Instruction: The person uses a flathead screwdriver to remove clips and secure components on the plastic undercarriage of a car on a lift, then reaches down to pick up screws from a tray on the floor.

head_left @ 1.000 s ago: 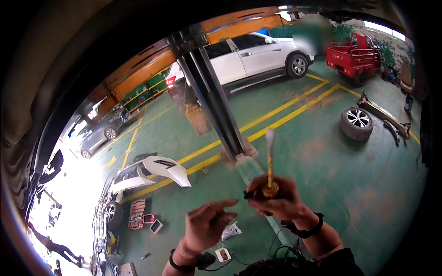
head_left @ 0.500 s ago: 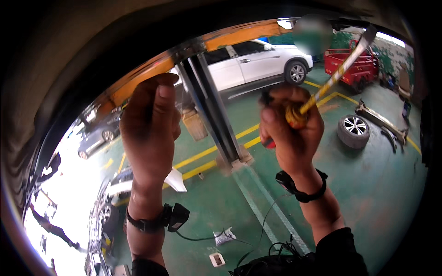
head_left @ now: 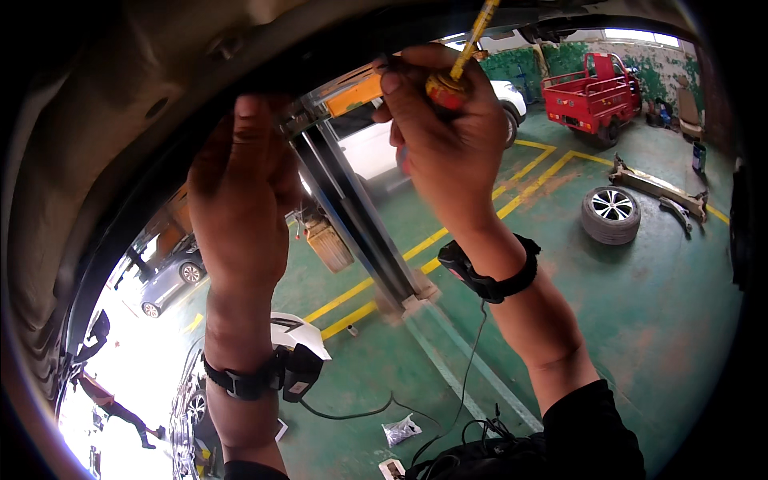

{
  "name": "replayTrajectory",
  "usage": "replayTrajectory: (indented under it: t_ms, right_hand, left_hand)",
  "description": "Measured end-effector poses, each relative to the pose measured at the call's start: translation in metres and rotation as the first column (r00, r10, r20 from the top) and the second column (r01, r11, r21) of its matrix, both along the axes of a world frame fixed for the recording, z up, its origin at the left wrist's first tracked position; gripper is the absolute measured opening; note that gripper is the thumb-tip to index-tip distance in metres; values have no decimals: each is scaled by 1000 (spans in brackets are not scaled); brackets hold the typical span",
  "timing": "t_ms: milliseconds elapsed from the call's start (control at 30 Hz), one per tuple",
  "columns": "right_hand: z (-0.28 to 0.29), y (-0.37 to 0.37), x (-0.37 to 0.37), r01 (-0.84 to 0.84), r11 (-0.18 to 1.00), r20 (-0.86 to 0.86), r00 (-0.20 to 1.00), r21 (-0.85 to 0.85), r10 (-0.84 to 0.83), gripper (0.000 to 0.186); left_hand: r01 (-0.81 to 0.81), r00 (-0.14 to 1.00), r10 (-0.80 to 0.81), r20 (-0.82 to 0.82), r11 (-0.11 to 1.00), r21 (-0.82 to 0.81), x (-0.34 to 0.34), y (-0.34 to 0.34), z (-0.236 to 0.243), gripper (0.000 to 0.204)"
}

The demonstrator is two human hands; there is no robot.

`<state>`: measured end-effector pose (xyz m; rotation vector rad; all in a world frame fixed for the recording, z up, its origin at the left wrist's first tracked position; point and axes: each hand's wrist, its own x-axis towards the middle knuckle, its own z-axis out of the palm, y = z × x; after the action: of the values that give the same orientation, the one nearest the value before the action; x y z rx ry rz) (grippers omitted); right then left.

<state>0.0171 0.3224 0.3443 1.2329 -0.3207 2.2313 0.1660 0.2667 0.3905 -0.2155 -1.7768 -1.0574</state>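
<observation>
My right hand [head_left: 456,132] is raised under a vehicle's underside, closed around a screwdriver-like tool [head_left: 478,36] with a yellow shaft and a red-and-yellow handle. The shaft points up and right, and its far end is out of view. Between thumb and forefinger is a small dark piece [head_left: 389,64], too blurred to name. To the left, my left hand [head_left: 240,192] reaches up to the dark edge [head_left: 188,92] of the underside, fingers curled and thumb upward. Shadow hides its fingertips and whatever they hold. Both wrists wear black strapped devices with cables.
Beyond my hands stand a lift post [head_left: 344,200], an orange lift arm [head_left: 356,94] and a white car [head_left: 364,154]. A red cargo tricycle [head_left: 588,100], a loose wheel [head_left: 612,216] and a metal beam [head_left: 660,188] are right. A plastic bag [head_left: 402,430] lies below; a person [head_left: 120,408] is far left.
Both hands have risen toward the vehicle's underside. The right hand moved up and left with the tool, whose tip has left the view. The left hand's thumb now overlaps the dark edge.
</observation>
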Motion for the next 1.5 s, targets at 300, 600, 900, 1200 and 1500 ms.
replayTrajectory:
  t_ms: [300, 600, 900, 1200, 1500]
  right_hand:
    - [21, -14, 6, 38, 999, 125, 991, 6, -38, 16]
    - [25, -19, 9, 136, 991, 212, 968, 4, -134, 17]
    - [31, -20, 23, -31, 998, 299, 953, -62, 48, 15]
    - [30, -10, 34, -272, 962, 326, 909, -3, 258, 14]
    - [29, -5, 29, -575, 818, 301, 776, -25, 555, 15]
  left_hand:
    - [86, 996, -83, -37, 993, 76, -1, 3, 9, 42]
    - [102, 995, -103, 3, 988, 118, -1, 3, 12, 41]
    - [53, 999, -53, 6, 995, 89, 1, 4, 10, 41]
    - [55, 998, -55, -9, 998, 38, 0, -1, 5, 41]
    - [96, 995, -96, -7, 994, 58, -2, -2, 7, 37]
